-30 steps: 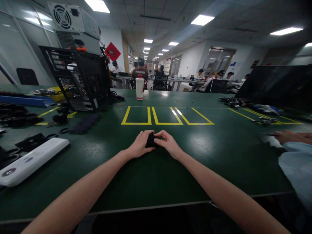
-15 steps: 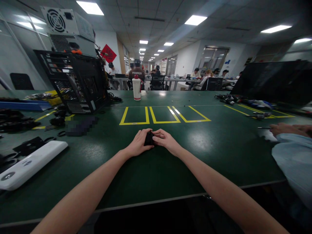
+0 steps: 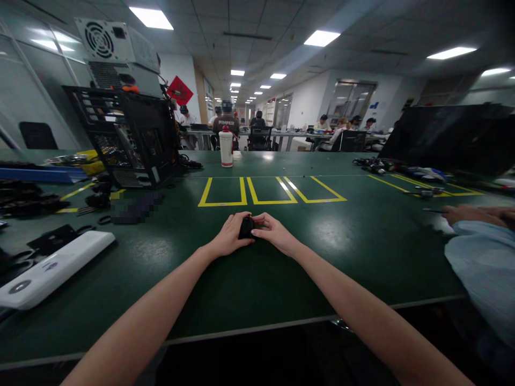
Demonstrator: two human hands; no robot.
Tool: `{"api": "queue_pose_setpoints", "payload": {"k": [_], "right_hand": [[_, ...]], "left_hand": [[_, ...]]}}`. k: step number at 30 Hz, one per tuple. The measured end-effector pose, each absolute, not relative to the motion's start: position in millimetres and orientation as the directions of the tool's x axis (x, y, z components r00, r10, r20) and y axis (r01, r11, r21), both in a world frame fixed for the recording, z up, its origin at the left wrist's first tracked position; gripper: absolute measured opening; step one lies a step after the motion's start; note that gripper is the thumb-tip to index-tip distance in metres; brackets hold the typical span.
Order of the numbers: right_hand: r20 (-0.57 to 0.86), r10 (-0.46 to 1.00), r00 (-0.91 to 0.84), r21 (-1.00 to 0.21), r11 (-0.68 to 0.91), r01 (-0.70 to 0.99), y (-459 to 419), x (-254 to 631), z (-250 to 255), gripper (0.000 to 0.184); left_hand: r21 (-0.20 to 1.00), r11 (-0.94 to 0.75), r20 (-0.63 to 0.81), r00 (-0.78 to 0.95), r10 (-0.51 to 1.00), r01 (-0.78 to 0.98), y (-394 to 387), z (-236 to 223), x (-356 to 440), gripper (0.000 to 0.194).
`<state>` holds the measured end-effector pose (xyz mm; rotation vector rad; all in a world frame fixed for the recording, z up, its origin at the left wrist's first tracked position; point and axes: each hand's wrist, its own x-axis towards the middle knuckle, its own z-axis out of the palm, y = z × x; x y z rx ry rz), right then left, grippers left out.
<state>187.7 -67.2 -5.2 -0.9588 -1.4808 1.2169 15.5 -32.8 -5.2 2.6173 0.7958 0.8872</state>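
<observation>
Both my hands rest together on the green table point(image 3: 257, 279), just in front of three yellow taped rectangles point(image 3: 270, 191). My left hand point(image 3: 229, 237) is curled around a small black object point(image 3: 245, 227), its fingers wrapped over the top. My right hand point(image 3: 274, 233) pinches the same object from the right side with fingertips and thumb. What kind of part the black object is I cannot make out.
An open black computer case point(image 3: 129, 134) with a grey power supply point(image 3: 116, 51) on top stands at the back left. A white panel point(image 3: 52, 268) and black parts lie at the left. A white bottle point(image 3: 226, 148) stands behind. Another person's sleeve point(image 3: 478, 268) is at the right.
My hands stay on the black object in the same spot. Only the camera has shifted slightly.
</observation>
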Motion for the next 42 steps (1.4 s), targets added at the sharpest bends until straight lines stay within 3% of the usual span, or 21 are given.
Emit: {"api": "queue_pose_setpoints", "payload": {"k": [6, 13, 19, 25, 37, 42], "right_hand": [[0.143, 0.970, -0.196, -0.990, 0.139, -0.033, -68.9, 183.7, -2.4, 0.026], [0.096, 0.974, -0.203, -0.995, 0.092, -0.030, -64.9, 184.3, -3.3, 0.033], [0.148, 0.960, -0.236, -0.989, 0.143, -0.035, -65.3, 186.5, -3.7, 0.035], [0.146, 0.969, -0.198, -0.989, 0.142, -0.034, -68.5, 182.9, -1.5, 0.024], [0.164, 0.959, -0.231, -0.986, 0.167, -0.005, -68.4, 186.0, -0.8, 0.034], [0.149, 0.967, -0.207, -0.989, 0.148, -0.020, -69.1, 183.3, 0.3, 0.025]], "left_hand": [[0.425, -0.808, 0.470, 0.663, 0.582, 0.408, -35.5, -2.1, 15.0, 0.061], [0.427, -0.804, 0.466, 0.661, 0.587, 0.413, -35.5, -2.4, 15.1, 0.062], [0.409, -0.818, 0.478, 0.669, 0.570, 0.405, -35.4, -1.9, 15.2, 0.061], [0.410, -0.815, 0.473, 0.669, 0.574, 0.409, -36.3, -0.8, 14.9, 0.061], [0.420, -0.809, 0.461, 0.671, 0.581, 0.412, -38.2, 0.5, 13.5, 0.061], [0.414, -0.812, 0.462, 0.674, 0.576, 0.411, -38.8, 1.0, 12.5, 0.062]]}}
